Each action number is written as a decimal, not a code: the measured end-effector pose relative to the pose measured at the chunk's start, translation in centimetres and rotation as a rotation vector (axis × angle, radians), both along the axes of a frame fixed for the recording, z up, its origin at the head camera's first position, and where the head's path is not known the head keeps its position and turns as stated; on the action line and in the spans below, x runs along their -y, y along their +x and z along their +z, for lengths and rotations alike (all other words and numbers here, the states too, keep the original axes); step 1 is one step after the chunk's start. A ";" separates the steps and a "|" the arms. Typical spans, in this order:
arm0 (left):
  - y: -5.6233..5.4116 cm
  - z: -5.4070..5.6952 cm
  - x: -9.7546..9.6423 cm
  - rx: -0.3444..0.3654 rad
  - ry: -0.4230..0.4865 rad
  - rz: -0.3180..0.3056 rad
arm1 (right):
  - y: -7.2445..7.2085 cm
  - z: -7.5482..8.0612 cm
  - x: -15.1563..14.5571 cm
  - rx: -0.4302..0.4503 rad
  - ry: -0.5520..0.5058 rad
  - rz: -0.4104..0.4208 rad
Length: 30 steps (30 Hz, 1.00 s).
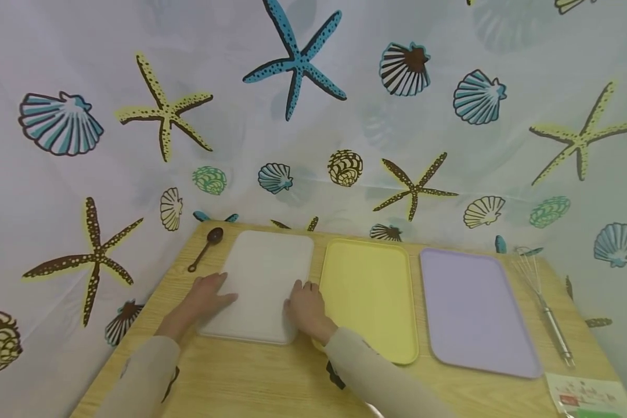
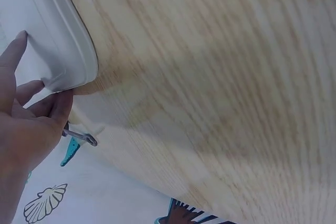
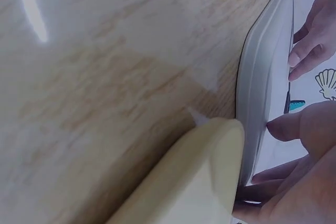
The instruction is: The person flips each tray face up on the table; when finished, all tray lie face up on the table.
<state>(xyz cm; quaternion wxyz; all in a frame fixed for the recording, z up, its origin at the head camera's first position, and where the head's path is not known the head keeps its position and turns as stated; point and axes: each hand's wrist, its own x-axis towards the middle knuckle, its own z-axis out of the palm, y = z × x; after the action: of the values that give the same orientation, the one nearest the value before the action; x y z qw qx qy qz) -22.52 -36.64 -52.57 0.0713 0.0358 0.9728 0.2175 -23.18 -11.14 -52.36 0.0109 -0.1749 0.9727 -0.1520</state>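
A white tray (image 1: 263,267) lies lengthwise on the left part of the wooden table. My left hand (image 1: 206,297) holds its left edge, with the thumb over the tray's surface; in the left wrist view the fingers of the left hand (image 2: 31,114) bend around the rim near a rounded corner. At the opposite edge, my right hand (image 1: 307,305) grips the rim, its thumb on the tray and its fingers along the side. The yellow tray (image 1: 368,302) sits right beside that hand, its corner close to the white rim in the right wrist view.
A dark spoon (image 1: 207,249) lies at the back left. To the right of the yellow tray are a lavender tray (image 1: 475,313) and a metal whisk (image 1: 551,322). A printed packet (image 1: 587,395) is at the front right corner. A patterned curtain (image 1: 345,128) hangs behind the table.
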 end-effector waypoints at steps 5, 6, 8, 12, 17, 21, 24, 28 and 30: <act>0.2 0.0 0.2 0.012 0.041 0.018 | -0.1 -1.0 0.6 0.019 -0.117 0.028; 0.2 0.0 0.2 0.015 0.051 0.020 | -0.1 -1.1 0.7 0.026 -0.146 0.025; 0.2 0.0 0.0 0.012 0.071 0.023 | 0.0 -1.3 0.7 0.033 -0.208 0.009; -0.2 0.0 -0.3 0.002 0.099 0.047 | -0.1 -1.8 0.9 0.012 -0.283 -0.032; -0.3 0.4 -0.7 0.040 0.124 0.083 | -0.2 -2.1 1.2 0.016 -0.334 -0.070; -0.3 0.6 -1.0 0.053 0.103 0.097 | 0.0 -1.8 1.2 0.014 -0.394 -0.076; -0.2 0.7 -1.2 0.052 0.093 0.107 | 0.2 -1.5 1.0 0.033 -0.436 -0.076; -0.2 0.6 -1.2 0.050 0.098 0.122 | 0.3 -1.1 0.9 0.102 -0.504 -0.094; -0.2 0.4 -1.1 0.043 0.100 0.121 | 0.3 -0.9 0.7 0.126 -0.549 -0.097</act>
<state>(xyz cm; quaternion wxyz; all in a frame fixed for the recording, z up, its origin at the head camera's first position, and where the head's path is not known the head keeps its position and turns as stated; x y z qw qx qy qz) -22.75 -35.59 -52.18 0.0768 -0.0243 0.9594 0.2703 -22.90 -11.88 -53.30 0.0162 -0.1148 0.8997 -0.4207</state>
